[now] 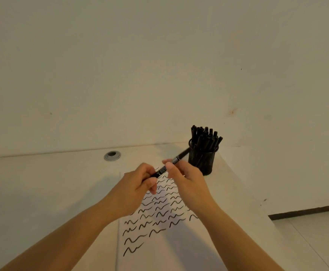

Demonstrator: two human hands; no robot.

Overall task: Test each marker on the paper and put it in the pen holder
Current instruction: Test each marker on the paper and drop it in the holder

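Note:
I hold one black marker (163,169) above the paper, tilted up towards the right. My left hand (140,182) grips its lower left end and my right hand (181,175) pinches its middle; whether the cap is on cannot be told. The white paper (159,251) lies on the table under my hands, covered with several rows of black squiggles. The black pen holder (202,161) stands upright just right of my right hand, packed with several black markers (205,135).
The white table (42,192) meets a plain wall at the back. A round grey cable grommet (112,155) sits in the tabletop at the back, left of my hands. The table's right edge drops to a tiled floor (316,241).

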